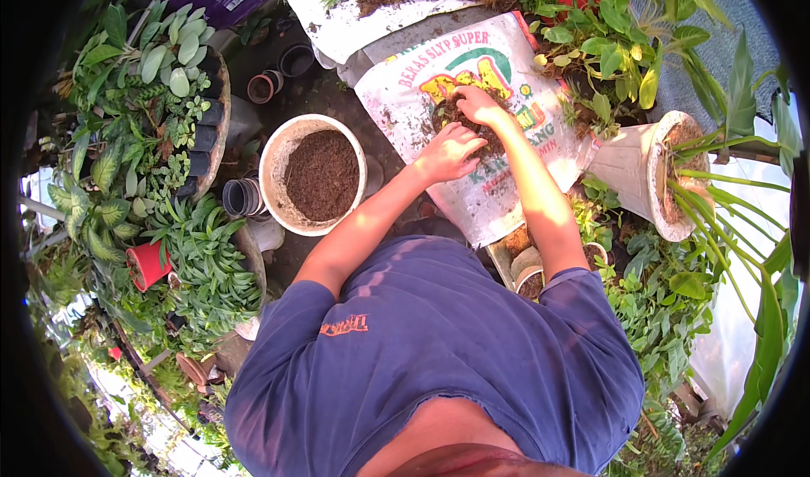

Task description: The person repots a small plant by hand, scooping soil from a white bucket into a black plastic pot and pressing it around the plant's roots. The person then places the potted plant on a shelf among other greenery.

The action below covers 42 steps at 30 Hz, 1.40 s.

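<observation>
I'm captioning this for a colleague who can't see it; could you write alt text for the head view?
A person's left hand and right hand work at dark, crumbly material on a printed white sack. To their left stands a whitish round pot holding brown soil, with leafy plants crowding both sides.

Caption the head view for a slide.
Left hand and right hand at dark soil on a white sack, a round pot of brown soil to the left.
</observation>
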Each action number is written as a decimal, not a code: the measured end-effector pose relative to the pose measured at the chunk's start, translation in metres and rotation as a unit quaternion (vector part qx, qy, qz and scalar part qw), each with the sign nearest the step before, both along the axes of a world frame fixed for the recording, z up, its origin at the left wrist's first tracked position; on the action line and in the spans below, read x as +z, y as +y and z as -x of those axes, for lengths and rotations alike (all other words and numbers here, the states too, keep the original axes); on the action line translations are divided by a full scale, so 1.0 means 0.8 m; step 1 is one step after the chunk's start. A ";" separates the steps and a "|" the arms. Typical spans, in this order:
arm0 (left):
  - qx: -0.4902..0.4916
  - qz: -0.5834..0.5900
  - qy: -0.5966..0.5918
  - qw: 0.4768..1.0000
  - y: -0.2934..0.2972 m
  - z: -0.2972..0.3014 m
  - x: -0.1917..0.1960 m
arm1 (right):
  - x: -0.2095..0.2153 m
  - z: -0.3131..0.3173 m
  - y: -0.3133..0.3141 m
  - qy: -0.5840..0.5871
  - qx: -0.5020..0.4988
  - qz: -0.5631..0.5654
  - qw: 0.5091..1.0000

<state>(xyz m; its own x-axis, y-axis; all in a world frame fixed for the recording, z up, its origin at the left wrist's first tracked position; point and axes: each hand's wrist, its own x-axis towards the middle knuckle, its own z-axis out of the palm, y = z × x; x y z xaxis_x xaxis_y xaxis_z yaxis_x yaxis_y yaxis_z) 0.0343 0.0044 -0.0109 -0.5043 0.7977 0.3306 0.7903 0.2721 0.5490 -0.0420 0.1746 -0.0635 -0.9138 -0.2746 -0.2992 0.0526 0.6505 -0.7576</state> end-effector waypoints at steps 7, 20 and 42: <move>-0.008 0.006 -0.013 1.000 -0.001 0.000 0.006 | 0.013 -0.007 -0.003 0.049 -0.034 -0.017 0.998; 0.004 -0.062 0.048 0.997 -0.013 -0.030 0.038 | 0.005 -0.015 0.003 0.005 -0.053 0.058 0.997; 0.213 -0.157 -0.055 0.963 -0.212 -0.057 0.032 | 0.061 -0.087 -0.019 0.160 -0.335 -0.047 0.927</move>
<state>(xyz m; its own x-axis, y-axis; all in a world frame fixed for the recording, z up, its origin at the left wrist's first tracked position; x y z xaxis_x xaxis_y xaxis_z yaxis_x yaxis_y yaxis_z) 0.0801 -0.1650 0.0145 -0.8096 0.3799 0.4474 0.5758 0.3663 0.7309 0.0278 0.1598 -0.0147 -0.9160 0.4006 0.0221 0.2520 0.6174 -0.7452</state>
